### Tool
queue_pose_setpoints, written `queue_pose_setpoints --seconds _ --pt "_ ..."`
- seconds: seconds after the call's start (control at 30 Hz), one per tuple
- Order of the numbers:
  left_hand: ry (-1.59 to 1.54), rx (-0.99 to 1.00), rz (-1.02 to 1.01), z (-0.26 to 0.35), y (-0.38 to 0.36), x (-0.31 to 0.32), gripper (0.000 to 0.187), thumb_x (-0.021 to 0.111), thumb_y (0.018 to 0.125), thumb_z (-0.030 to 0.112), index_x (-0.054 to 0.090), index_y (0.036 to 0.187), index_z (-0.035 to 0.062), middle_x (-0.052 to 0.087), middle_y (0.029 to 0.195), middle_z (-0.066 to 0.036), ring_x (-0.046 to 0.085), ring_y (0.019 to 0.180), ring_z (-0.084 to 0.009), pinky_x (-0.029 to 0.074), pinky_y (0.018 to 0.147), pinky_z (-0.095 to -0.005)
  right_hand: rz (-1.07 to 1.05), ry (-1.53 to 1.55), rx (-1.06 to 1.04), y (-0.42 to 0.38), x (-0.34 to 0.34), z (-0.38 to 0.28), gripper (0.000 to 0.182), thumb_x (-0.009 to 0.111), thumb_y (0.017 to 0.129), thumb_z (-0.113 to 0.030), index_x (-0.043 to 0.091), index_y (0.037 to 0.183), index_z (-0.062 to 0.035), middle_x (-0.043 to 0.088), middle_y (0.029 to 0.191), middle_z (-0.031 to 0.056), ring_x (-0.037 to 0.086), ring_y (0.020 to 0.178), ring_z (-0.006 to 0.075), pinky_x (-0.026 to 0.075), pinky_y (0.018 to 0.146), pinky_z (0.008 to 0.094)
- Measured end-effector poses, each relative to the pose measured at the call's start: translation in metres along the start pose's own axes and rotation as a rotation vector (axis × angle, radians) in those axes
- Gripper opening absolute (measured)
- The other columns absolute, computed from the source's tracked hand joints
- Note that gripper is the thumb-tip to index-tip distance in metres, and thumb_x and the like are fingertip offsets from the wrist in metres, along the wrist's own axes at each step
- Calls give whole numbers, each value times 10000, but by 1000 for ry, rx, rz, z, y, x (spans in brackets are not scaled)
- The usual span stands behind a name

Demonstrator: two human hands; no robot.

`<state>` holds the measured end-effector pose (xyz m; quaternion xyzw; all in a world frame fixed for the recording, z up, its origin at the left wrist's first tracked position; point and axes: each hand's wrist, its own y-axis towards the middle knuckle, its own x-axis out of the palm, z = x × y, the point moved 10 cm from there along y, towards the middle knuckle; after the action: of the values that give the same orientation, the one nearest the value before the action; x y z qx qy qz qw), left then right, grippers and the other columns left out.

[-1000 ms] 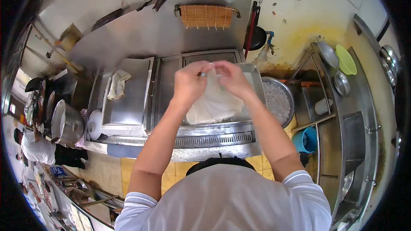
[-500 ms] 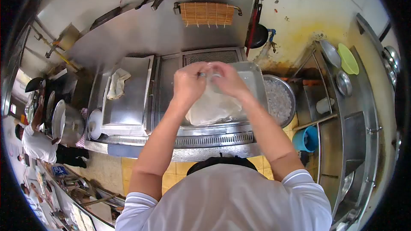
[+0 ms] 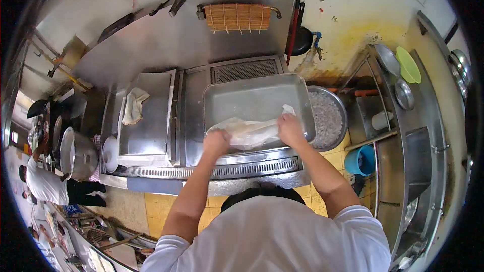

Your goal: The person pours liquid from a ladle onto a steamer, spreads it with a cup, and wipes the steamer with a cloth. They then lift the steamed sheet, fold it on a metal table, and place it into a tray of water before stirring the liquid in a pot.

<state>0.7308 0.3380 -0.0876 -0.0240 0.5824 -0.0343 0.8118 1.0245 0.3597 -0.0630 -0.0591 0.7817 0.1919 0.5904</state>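
A translucent plastic bag (image 3: 249, 134) with pale contents is stretched sideways over the near part of a deep metal tray (image 3: 252, 88). My left hand (image 3: 217, 143) is closed on the bag's left end. On the other side, my right hand (image 3: 291, 129) grips the right end, and a bit of plastic sticks up above the fingers. What exactly fills the bag I cannot make out. The tray's bare bottom shows behind the bag.
To the right stands a round metal basin (image 3: 326, 121) of whitish pieces, possibly ice. A folded cloth (image 3: 134, 106) lies on the steel counter at left. Metal shelving (image 3: 388, 171) lines the right side, beside a blue bucket (image 3: 360, 161). Another person (image 3: 46, 179) stands far left.
My hands, together above the tray and bag, have moved apart and toward me. The bag, hanging down from them before, is now stretched sideways between them.
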Motion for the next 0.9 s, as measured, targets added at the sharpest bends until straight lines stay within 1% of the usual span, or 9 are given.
queue_pose_setpoints --seconds 0.13,0.3,0.37,0.47,0.53,0.6,0.67,0.77,0.9 --pt "-74 161 -202 22 4 40 297 674 908 357 745 1014 88 717 993 -227 701 929 -403 548 835 -520 -478 -72 196 -12 69 40 182 618 796 -89 703 933 -4 705 1005 195 672 930 385 546 842 488" --pt "-448 133 98 85 20 -66 166 650 909 142 743 1033 81 736 948 -179 701 870 -398 571 788 -454 -235 214 200 55 -43 -23 282 572 818 -59 718 1056 -18 736 1041 208 702 960 356 553 868 443" --pt "-618 251 240 126 15 -127 181 647 908 74 743 1062 76 743 985 -175 705 883 -392 572 788 -420 174 888 -19 79 -88 -68 241 562 850 -73 705 1033 -8 721 937 214 704 926 324 534 811 446" --pt "-638 376 492 147 -1 -197 216 629 876 -7 755 1042 48 753 985 -170 728 894 -353 576 808 -385 -104 1025 106 84 -101 -105 228 563 869 -82 694 1025 20 704 891 221 696 900 302 518 798 439" --pt "-631 405 647 122 -9 -246 277 585 832 -78 751 1035 12 763 961 -164 747 908 -275 574 832 -355 -183 719 200 67 -65 -65 260 580 888 -143 696 1060 14 707 1054 265 687 965 422 528 866 471" --pt "-790 148 745 64 -14 -279 334 551 785 -129 742 1032 -10 769 961 -150 742 913 -215 570 849 -344 -99 471 225 41 -9 21 250 560 902 -144 707 1056 -12 717 1041 240 689 966 418 524 852 477" --pt "-729 130 754 38 -17 -273 325 556 787 -124 742 1029 -9 770 961 -148 739 912 -204 567 853 -345 -190 522 382 8 11 80 254 567 890 -119 721 1072 -31 722 1063 216 691 984 406 537 889 461" --pt "-787 199 615 50 -20 -235 318 569 789 -111 750 1022 9 772 963 -137 742 884 -210 569 848 -340 -291 407 345 11 -23 55 267 588 876 -115 729 1089 -38 728 1044 210 705 990 368 548 899 429" --pt "-538 324 518 137 -34 -205 241 652 800 -47 768 998 26 772 951 -139 744 868 -213 573 806 -347 103 1029 -82 69 -118 -97 282 604 863 -107 718 1107 -21 722 1055 212 715 1001 312 548 875 404"
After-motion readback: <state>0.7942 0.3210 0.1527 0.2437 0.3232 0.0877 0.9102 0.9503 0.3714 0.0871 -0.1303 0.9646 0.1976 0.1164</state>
